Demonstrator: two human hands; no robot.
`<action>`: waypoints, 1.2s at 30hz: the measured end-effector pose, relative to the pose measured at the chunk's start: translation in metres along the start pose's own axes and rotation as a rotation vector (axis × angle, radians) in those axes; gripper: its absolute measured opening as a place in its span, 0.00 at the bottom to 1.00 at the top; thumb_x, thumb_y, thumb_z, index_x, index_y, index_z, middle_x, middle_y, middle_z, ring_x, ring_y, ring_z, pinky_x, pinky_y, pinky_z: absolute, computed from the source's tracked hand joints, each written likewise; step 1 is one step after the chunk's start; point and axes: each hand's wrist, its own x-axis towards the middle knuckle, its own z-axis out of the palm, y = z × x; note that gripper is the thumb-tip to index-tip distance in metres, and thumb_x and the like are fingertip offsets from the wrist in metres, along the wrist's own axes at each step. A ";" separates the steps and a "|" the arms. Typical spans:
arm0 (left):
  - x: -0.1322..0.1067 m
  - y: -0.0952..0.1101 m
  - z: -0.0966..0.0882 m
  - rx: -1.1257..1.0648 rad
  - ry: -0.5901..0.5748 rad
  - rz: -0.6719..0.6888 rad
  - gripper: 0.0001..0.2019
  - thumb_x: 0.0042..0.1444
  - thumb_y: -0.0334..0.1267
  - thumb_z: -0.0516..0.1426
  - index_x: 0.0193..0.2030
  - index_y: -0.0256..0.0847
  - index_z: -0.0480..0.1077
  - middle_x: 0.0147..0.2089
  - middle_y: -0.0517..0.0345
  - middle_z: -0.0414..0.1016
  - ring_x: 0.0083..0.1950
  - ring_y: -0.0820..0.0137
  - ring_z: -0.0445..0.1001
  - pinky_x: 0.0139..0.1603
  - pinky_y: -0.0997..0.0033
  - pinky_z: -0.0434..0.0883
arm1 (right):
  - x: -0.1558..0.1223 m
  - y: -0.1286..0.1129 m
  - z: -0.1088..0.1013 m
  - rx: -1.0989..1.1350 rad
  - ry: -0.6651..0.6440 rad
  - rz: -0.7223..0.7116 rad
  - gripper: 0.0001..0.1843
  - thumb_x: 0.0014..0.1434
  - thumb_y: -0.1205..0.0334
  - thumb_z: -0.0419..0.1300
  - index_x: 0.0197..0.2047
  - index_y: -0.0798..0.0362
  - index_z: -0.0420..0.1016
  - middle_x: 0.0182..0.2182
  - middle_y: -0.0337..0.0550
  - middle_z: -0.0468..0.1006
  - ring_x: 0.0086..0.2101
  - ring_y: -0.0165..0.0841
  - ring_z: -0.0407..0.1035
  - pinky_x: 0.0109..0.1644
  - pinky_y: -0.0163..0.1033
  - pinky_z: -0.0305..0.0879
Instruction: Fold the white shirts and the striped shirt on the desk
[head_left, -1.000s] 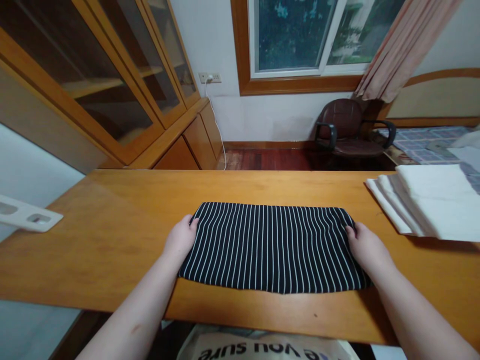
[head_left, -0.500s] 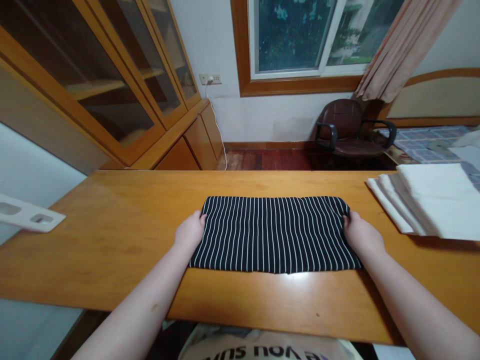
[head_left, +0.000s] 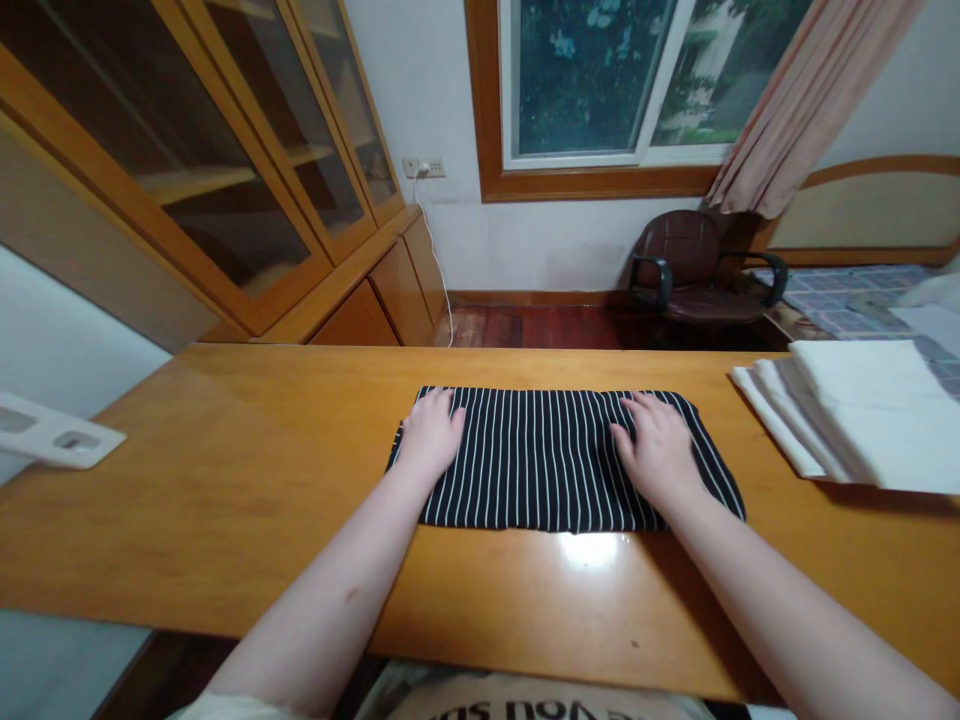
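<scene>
A black cloth with thin white stripes (head_left: 536, 460), folded into a long rectangle, lies flat on the wooden table (head_left: 225, 480). My left hand (head_left: 433, 430) rests on its left part, palm down, fingers stretched toward the far edge and thumb apart. On the right part of the cloth lies my right hand (head_left: 660, 450), fingers spread and pointing away from me. Neither hand grips the fabric. Beneath my forearms, the cloth's near corners are partly hidden.
A stack of folded white cloths (head_left: 862, 410) sits at the table's right end. A white plastic piece with slots (head_left: 64, 435) juts in at the left. Beyond the table are a brown armchair (head_left: 682, 260), a glass-doored cabinet (head_left: 292, 250) and a bed (head_left: 847, 295).
Both hands have let go of the cloth's left and right edges. They have moved inward and now lie spread on top of it.
</scene>
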 end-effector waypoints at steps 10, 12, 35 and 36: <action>0.007 0.080 0.066 -0.039 -0.183 0.300 0.26 0.64 0.43 0.42 0.68 0.44 0.53 0.70 0.55 0.51 0.71 0.60 0.45 0.68 0.49 0.44 | 0.048 -0.078 0.081 0.152 -0.341 -0.129 0.29 0.66 0.53 0.41 0.65 0.57 0.58 0.65 0.50 0.55 0.63 0.41 0.49 0.65 0.52 0.41; 0.014 0.075 0.066 -0.033 -0.185 0.304 0.26 0.64 0.45 0.42 0.68 0.46 0.52 0.70 0.56 0.50 0.71 0.61 0.45 0.68 0.50 0.44 | 0.055 -0.071 0.084 0.144 -0.350 -0.151 0.29 0.66 0.52 0.41 0.66 0.54 0.56 0.65 0.48 0.53 0.64 0.40 0.47 0.65 0.51 0.41; 0.053 -0.036 0.050 0.047 -0.211 0.028 0.28 0.64 0.50 0.39 0.68 0.43 0.50 0.71 0.51 0.47 0.71 0.58 0.44 0.67 0.48 0.46 | 0.045 0.101 0.062 -0.108 -0.378 0.256 0.33 0.65 0.45 0.37 0.68 0.52 0.51 0.67 0.48 0.50 0.65 0.42 0.44 0.64 0.55 0.43; 0.053 -0.038 0.049 0.043 -0.211 0.016 0.28 0.64 0.49 0.40 0.68 0.43 0.51 0.71 0.51 0.47 0.71 0.58 0.45 0.67 0.48 0.47 | 0.041 0.106 0.060 -0.104 -0.377 0.271 0.33 0.65 0.45 0.37 0.68 0.52 0.50 0.67 0.49 0.49 0.65 0.43 0.44 0.64 0.56 0.43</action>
